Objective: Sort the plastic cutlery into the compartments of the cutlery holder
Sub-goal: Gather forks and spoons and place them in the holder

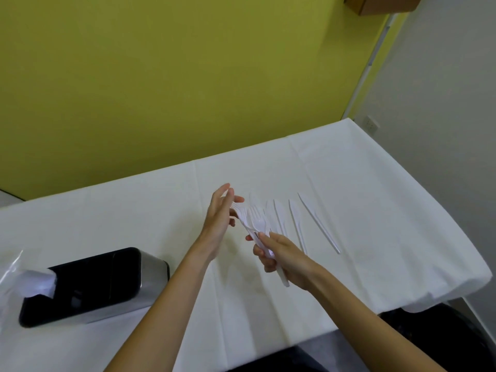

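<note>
Two bare hands work above a white-covered table (349,183). At far left a crumpled clear plastic bag (16,280) rests against the cutlery holder (88,285), a black and steel box well apart from the hands; its compartments are too dark to read. Next comes the left hand (218,221), fingers straight and together, flat against the tines of a bunch of white plastic forks (249,220). The right hand (281,257) has its fingers clamped around the fork handles. Right of that, several white plastic knives (295,221) lie side by side on the cloth.
</note>
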The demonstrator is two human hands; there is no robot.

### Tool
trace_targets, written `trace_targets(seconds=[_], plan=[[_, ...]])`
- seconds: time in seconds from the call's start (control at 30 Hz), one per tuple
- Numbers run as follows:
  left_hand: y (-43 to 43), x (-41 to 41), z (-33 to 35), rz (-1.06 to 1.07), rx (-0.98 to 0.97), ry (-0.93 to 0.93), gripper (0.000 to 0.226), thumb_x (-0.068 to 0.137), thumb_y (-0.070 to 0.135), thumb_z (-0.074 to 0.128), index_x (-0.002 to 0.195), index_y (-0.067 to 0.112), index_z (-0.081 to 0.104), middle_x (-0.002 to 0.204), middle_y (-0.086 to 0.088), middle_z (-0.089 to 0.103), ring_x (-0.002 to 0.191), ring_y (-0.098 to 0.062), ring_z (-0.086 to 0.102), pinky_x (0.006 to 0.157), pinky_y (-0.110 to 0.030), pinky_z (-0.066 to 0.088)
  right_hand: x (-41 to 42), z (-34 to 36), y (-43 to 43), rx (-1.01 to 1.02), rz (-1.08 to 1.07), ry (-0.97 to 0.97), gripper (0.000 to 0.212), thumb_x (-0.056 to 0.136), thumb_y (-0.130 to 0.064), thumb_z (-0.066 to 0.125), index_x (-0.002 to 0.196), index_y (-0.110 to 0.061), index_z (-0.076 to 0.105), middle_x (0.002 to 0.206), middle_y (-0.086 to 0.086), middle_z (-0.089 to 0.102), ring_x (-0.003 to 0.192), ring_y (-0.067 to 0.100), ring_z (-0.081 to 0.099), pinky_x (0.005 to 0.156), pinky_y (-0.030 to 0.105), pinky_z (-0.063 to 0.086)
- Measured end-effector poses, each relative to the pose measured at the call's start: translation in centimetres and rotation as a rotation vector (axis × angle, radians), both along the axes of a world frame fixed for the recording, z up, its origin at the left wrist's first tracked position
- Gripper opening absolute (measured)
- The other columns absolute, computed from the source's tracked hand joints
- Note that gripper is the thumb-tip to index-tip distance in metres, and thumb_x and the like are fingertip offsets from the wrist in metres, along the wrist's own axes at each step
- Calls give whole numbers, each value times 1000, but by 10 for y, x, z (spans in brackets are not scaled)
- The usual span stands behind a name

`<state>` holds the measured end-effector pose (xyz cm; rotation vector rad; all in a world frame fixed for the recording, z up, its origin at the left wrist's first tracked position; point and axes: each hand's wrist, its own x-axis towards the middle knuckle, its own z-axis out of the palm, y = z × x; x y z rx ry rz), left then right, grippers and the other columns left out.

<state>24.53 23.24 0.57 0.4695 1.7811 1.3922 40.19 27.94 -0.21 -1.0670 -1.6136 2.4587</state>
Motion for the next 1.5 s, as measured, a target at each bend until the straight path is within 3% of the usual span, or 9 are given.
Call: trace_targets(seconds=[0.1, 0.23, 0.37, 0.53, 0.87, 0.97, 1.07, 1.17, 1.5], plan=[[-6, -3, 5, -143, 27, 71, 23, 98, 25, 51, 121, 24, 56, 94, 1, 62, 66, -11, 54, 58, -22, 41, 6, 1, 1, 56, 9, -12, 38, 104, -35, 29, 119, -9, 53, 68, -1, 51, 49, 12, 37, 51, 22, 34], [-10, -1, 7, -231, 17, 78, 17, 92, 24, 62, 107, 17, 67, 72, -2, 51, 55, -12, 48, 54, -22, 43, 12, 5, 4, 64, 44, -28, 31, 104, -36, 28, 118, -17, 48, 70, 6, 57, 48, 16, 40, 48, 25, 31], [-8, 3, 9, -287, -41, 75, 20, 90, 31, 64, 105, 18, 68, 72, -3, 54, 49, -13, 45, 54, -20, 44, 17, 6, 1, 244, 58, -95, 27, 102, -42, 28, 109, -27, 48, 68, 7, 60, 45, 16, 43, 46, 24, 33], [-6, 6, 5, -311, -79, 31, 25, 89, 34, 65, 96, 10, 66, 70, -8, 59, 51, -19, 45, 46, -24, 40, 23, 3, -5, 375, 33, -82, 32, 101, -43, 30, 119, -23, 46, 71, 6, 66, 46, 20, 54, 45, 27, 33], [-1, 8, 4, -373, -79, -80, 20, 94, 17, 59, 107, 2, 64, 89, -13, 54, 68, -16, 54, 56, -25, 50, 28, 2, -3, 293, -1, -51, 27, 102, -35, 37, 123, -21, 45, 92, 4, 68, 52, 18, 58, 46, 24, 39], [0, 9, 4, -350, -76, -59, 19, 92, 19, 63, 107, 9, 64, 78, -9, 56, 62, -16, 55, 57, -27, 52, 29, 3, -2, 284, -1, -39, 24, 102, -35, 37, 122, -25, 45, 90, 5, 68, 49, 17, 51, 46, 25, 35], [-1, 9, 2, -346, -131, 74, 22, 87, 29, 69, 99, 12, 63, 60, -5, 55, 46, -15, 48, 47, -26, 46, 30, 6, -2, 271, 22, -16, 22, 102, -36, 35, 121, -29, 44, 85, 2, 68, 47, 18, 50, 45, 27, 34], [0, 8, 1, -349, -158, 104, 21, 85, 30, 71, 91, 12, 63, 61, -3, 52, 42, -13, 39, 39, -21, 35, 30, 8, -4, 258, 27, -6, 23, 103, -35, 34, 122, -30, 45, 84, 2, 68, 46, 18, 51, 45, 27, 33], [-3, 5, -1, -345, -144, 71, 28, 94, 30, 59, 74, 11, 56, 59, -5, 43, 41, -12, 30, 41, -20, 23, 20, 9, -5, 171, -44, 8, 25, 103, -34, 35, 121, -24, 49, 90, 11, 69, 63, 27, 68, 56, 29, 52]])
